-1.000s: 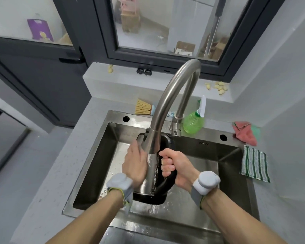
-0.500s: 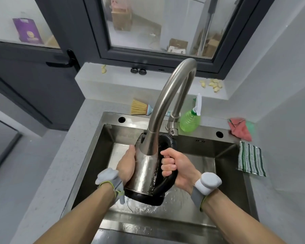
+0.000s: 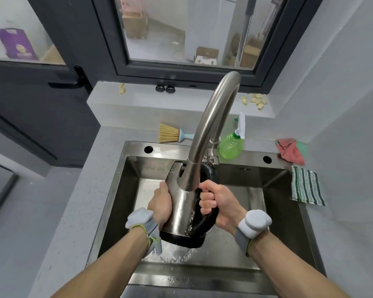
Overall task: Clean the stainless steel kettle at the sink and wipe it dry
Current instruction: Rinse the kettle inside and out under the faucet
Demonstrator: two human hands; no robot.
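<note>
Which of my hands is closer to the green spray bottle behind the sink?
Right. The right hand grips the kettle handle, below the spray bottle; the left hand is across the kettle, farther away.

No legible text anywhere in view

A small dark stamped mark sits on the back rim of the stainless steel sink, too small and blurred to read; the purple cardboard box behind the left window pane carries a round yellow emblem and pale lettering, none of it readable; the brown cardboard cartons on the floor beyond the middle window show only faint smudges of print; the brushed steel kettle body has a faint embossed patch near its top, unreadable.
</note>
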